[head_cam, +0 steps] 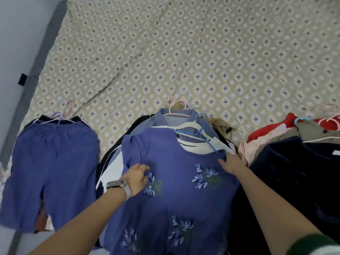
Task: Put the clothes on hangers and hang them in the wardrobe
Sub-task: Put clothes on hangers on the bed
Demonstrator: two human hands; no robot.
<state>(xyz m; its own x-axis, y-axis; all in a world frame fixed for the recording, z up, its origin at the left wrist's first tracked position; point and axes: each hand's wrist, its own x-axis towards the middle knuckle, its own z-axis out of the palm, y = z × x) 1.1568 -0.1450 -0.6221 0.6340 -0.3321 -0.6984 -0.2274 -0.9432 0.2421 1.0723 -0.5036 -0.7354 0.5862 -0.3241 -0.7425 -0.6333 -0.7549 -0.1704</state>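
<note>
**Both hands on the blue embroidered top at the bed's near edge**

The left hand [137, 176] lies on the chest of the blue top [176, 192], its fingers [145, 167] loosely bent with the tips pressing into the cloth near the left sleeve; whether they pinch a fold cannot be told. A watch [117, 185] with a mesh band sits on that wrist. The right hand [232, 161] rests at the top's right shoulder, fingers spread fairly straight, the tips at the shoulder seam and reaching toward the pile beside it; it grips nothing that can be seen.

The blue top, stitched with leaf sprigs, lies face up on the middle pile at the near edge of the bed [184, 52]. At its neckline a blue hanger [202, 129] and a white hanger [185, 127] lie over a white garment [200, 146], with a denim shirt [165, 116] on a pink hanger [172, 105] under them. Darker clothes stick out from the left side of this pile.

Toward the near left corner lie blue shorts [51, 168] on a pale hanger [58, 118], over more clothes. Toward the near right corner is a third pile: a dark navy garment [294, 172] nearest the right arm, a red garment [266, 131] and grey cloth behind it, with pink and light blue hangers on top. The far part of the bed shows a beige sheet with a diamond pattern.
</note>
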